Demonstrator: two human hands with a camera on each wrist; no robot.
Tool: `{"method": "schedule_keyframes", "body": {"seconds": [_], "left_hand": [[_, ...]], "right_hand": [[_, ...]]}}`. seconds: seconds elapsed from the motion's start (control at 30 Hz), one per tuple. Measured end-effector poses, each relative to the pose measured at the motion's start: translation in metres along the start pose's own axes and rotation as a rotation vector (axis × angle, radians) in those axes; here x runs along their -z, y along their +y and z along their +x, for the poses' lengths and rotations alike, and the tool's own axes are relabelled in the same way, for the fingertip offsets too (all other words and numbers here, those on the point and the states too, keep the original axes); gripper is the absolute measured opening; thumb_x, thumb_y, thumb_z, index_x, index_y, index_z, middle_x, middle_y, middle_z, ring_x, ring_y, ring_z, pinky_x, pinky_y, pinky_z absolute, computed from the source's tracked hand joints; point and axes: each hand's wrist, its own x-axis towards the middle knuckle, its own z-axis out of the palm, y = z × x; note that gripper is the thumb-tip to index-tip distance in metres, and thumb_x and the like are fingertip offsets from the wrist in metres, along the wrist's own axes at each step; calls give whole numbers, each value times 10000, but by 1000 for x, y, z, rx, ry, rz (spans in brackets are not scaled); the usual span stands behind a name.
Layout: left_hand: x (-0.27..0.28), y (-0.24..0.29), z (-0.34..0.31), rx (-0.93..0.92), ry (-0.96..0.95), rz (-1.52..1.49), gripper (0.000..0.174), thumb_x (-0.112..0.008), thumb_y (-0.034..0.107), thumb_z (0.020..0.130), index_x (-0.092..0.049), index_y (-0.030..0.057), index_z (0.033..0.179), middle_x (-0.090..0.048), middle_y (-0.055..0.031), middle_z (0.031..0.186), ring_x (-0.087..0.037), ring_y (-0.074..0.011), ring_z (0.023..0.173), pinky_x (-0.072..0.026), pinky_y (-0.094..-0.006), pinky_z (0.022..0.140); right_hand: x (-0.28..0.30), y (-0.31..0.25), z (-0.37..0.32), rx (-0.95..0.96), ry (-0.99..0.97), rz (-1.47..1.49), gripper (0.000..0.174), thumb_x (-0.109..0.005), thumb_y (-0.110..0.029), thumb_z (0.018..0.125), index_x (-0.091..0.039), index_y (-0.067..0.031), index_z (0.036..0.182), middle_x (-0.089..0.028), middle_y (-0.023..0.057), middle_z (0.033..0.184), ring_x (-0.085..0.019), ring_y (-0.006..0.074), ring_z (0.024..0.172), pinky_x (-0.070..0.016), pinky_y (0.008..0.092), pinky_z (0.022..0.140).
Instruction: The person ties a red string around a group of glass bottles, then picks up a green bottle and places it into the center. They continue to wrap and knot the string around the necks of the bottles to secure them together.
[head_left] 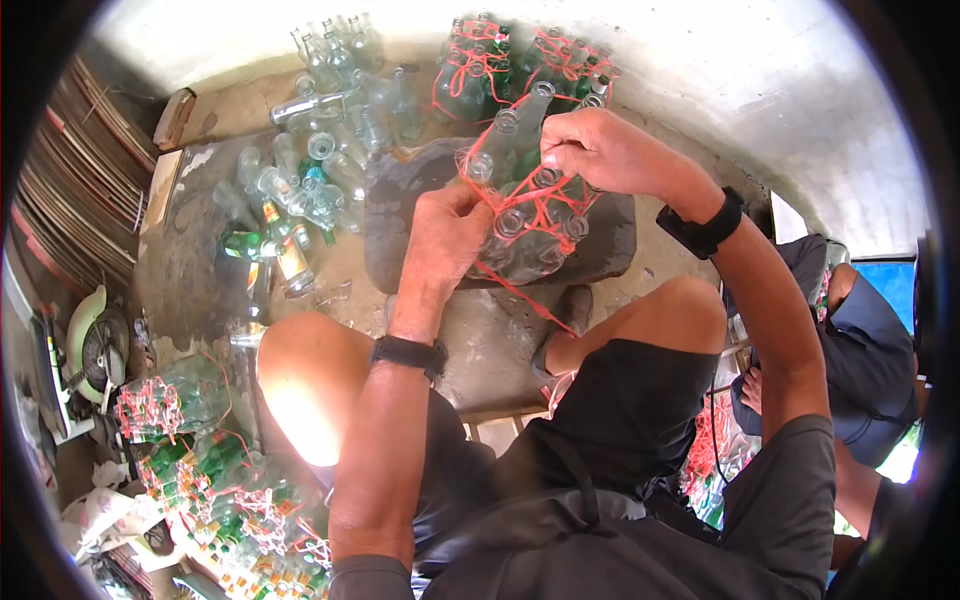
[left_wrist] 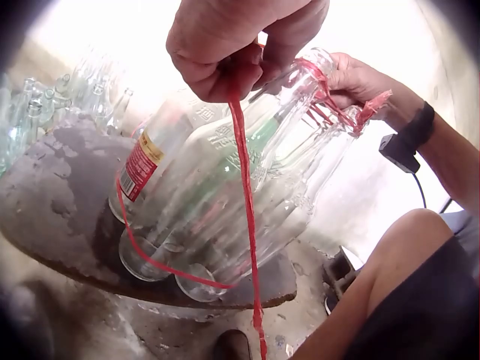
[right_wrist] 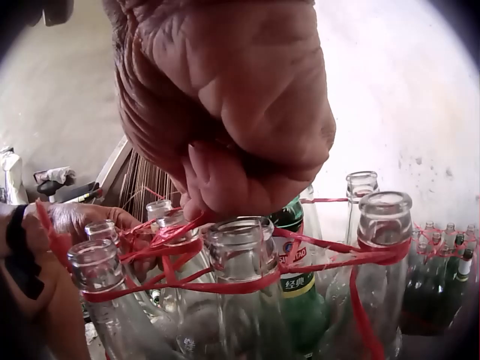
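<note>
A bundle of glass bottles (head_left: 530, 250) stands on a dark slab (head_left: 400, 245), red plastic string (head_left: 545, 205) wound round the necks. My left hand (head_left: 447, 235) pinches the string at the bundle's left side; in the left wrist view a length of red string (left_wrist: 246, 180) hangs from the left fingers (left_wrist: 225, 75). My right hand (head_left: 610, 150) pinches string above the necks, its fingertips (right_wrist: 217, 187) close over a clear bottle neck (right_wrist: 240, 247) in the right wrist view. A green labelled bottle (right_wrist: 300, 300) is among the clear ones.
Loose bottles (head_left: 320, 190) lie and stand left of the slab. Tied bundles (head_left: 475, 70) stand behind it. More tied bottles (head_left: 230, 500) are at lower left, near a fan (head_left: 90, 345). Another person (head_left: 860, 350) is at the right.
</note>
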Motion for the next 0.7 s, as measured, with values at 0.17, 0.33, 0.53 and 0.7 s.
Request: {"method": "schedule_keyframes", "body": {"seconds": [0.17, 0.33, 0.53, 0.7], "left_hand": [[-1, 1, -1, 19, 11, -20, 173, -689, 91, 955, -778, -43, 1020, -701, 0, 781, -518, -57, 702, -433, -285, 597], [1, 0, -1, 55, 25, -5, 221, -719, 146, 948, -785, -51, 1023, -687, 0, 761, -523, -68, 707, -436, -284, 606], [16, 8, -18, 102, 46, 107, 273, -756, 192, 927, -783, -79, 940, -676, -4, 736, -541, -75, 681, -441, -287, 591], [24, 1, -31, 149, 51, 62, 192, -769, 164, 953, -799, -25, 926, -649, 63, 750, -489, -34, 679, -377, -246, 595]], "right_hand": [[-4, 5, 10, -32, -17, 66, 122, -613, -72, 986, -596, 30, 921, -621, 99, 761, -574, 161, 690, -481, 340, 655], [-11, 10, 12, 157, 79, -191, 72, -606, -20, 929, -607, 26, 873, -633, 155, 751, -601, 258, 669, -493, 397, 660], [-8, 11, 13, 129, 28, -220, 46, -606, 9, 888, -613, 30, 847, -617, 166, 724, -610, 287, 655, -495, 411, 654], [-10, 7, -4, 213, 148, -262, 49, -637, -7, 881, -648, 14, 924, -646, 161, 784, -655, 312, 713, -510, 430, 666]]}}
